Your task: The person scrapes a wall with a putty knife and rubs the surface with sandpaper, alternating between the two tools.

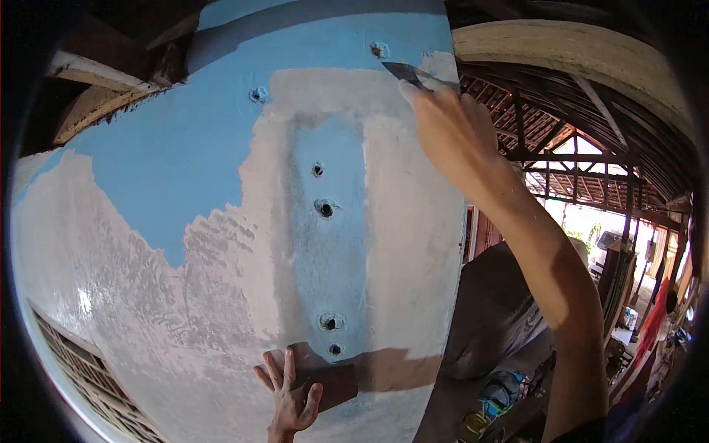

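Note:
A wall (413, 221) fills the middle of the head view, part blue paint (170, 162) and part bare grey-white surface. High on it, my right hand (454, 118) is closed round a scraper (404, 72). The dark blade points left, at the border of blue and grey, just below a chipped hole (379, 50). Its handle is mostly hidden in my fingers. Low on the wall, my left hand (290, 402) lies with fingers spread against the surface, holding nothing. Several more holes, such as one chipped hole (326, 209), run down a blue strip above it.
The wall ends at a vertical edge on the right. Beyond it are a dark covered shape (491, 310), some coloured items on the floor (502, 391) and a red cloth (650, 325). Roof beams (576, 156) span overhead. A slatted vent (96, 369) sits at lower left.

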`<state>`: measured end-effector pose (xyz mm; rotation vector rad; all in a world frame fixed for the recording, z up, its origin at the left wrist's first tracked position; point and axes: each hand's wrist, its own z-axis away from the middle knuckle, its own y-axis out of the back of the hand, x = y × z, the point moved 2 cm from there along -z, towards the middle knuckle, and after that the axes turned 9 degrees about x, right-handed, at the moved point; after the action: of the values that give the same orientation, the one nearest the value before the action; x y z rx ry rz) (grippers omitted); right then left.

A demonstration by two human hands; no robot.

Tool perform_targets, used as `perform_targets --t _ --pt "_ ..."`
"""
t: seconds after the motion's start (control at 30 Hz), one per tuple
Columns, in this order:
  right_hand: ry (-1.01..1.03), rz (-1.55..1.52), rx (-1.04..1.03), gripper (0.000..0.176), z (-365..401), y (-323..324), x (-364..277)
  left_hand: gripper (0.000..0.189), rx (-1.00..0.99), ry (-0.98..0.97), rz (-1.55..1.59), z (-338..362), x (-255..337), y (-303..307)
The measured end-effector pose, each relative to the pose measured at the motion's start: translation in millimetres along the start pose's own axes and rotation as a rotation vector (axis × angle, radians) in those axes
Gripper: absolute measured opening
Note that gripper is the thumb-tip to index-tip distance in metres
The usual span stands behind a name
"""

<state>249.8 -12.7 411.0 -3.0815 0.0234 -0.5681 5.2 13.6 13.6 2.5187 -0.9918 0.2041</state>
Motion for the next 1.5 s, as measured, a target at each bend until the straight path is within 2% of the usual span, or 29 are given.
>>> perform_targets --t 0.03,0.13,0.23,0.33,0.43,0.63,0.73,0.93,1.03,1.13,1.23,1.33,1.43,1.5 --pt "-0.003 0.004 -0.042 0.017 1.2 2.3 -4.2 0.039 -0.003 0.012 0.012 -0.6 1.8 1.0" --pt "0.071 0.049 0.118 0.043 13.0 -10.4 -3.0 0.038 -0.011 0.024 0.023 3.1 0.8 2.6" --pt "0.002 -0.05 0.041 0.043 -3.3 -6.5 11.0 0.037 -0.005 -0.011 0.005 2.7 -5.3 0.8" --pt "-0.021 0.026 -0.02 0.043 5.5 2.3 1.9 0.036 -0.014 -0.015 0.003 3.1 -5.5 2.9" --pt "-0.062 -0.047 0.003 0.041 4.4 -5.5 9.3 0.036 -0.006 -0.005 0.01 3.1 -5.5 2.2" --pt "-0.024 0.024 -0.003 0.042 10.1 -7.4 10.8 0.037 -0.003 0.001 0.005 3.2 -2.2 1.7" --pt "-0.065 0.005 -0.095 0.043 1.3 -1.8 12.7 0.037 -0.002 0.023 0.001 -0.1 -3.9 -0.4" --pt "0.001 -0.072 0.132 0.042 5.5 -12.4 18.6 0.038 0.033 -0.005 0.006 3.2 -1.0 -1.6" --pt "-0.054 -0.036 -0.031 0.043 -7.4 -7.3 25.2 0.038 0.015 -0.009 -0.003 1.8 -2.0 -1.6" --pt "-0.006 0.011 -0.039 0.043 7.8 -1.7 9.9 0.037 -0.005 0.012 -0.002 1.3 -0.8 1.1" --pt "-0.079 -0.019 0.082 0.017 -9.4 -8.7 24.4 0.038 0.015 0.013 0.019 1.4 0.1 -1.0" --pt "-0.015 0.053 -0.011 0.016 -8.5 -2.2 19.1 0.039 0.008 0.013 0.031 0.4 0.5 1.4" --pt "0.041 0.004 0.182 0.017 4.0 -8.4 16.5 0.037 0.01 0.022 0.043 3.2 -0.3 1.8" --pt "0.006 0.033 0.1 0.019 -9.7 -10.9 25.8 0.037 0.02 0.013 0.045 2.7 -0.3 -1.4"
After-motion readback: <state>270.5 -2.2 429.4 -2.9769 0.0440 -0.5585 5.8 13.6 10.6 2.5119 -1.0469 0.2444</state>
